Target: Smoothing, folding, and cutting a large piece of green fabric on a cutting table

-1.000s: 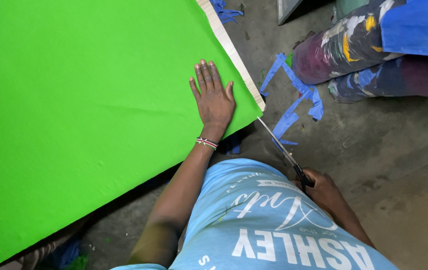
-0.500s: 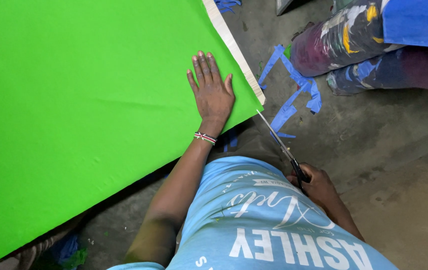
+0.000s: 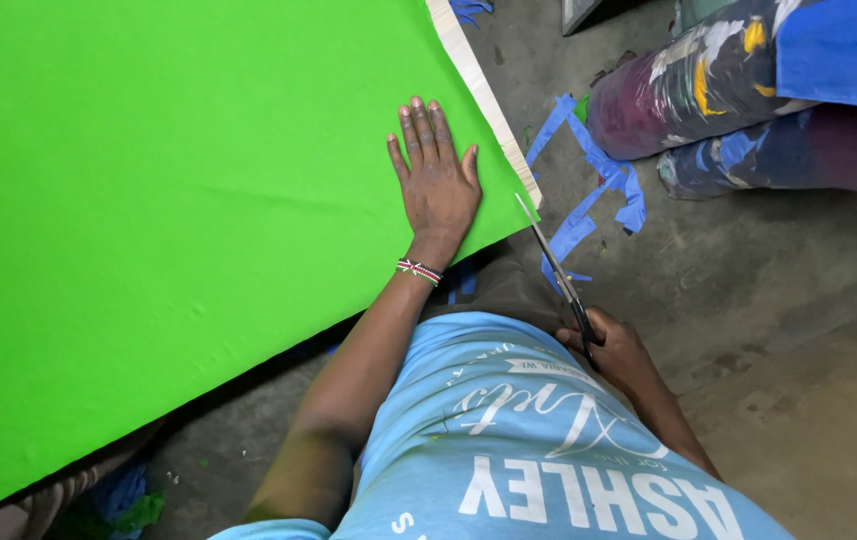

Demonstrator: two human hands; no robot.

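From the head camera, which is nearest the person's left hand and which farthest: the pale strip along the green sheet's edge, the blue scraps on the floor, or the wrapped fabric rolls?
Measured from the left hand, flat on the green sheet:
1. Pale edge strip, just to its right.
2. Blue scraps, on the floor beyond the strip.
3. Wrapped fabric rolls, farthest, at upper right.

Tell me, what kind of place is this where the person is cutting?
Probably a fabric or tailoring workshop. A big green sheet lies spread out, the right hand holds scissors, blue scraps litter the concrete floor, and bundled cloth rolls lie nearby.
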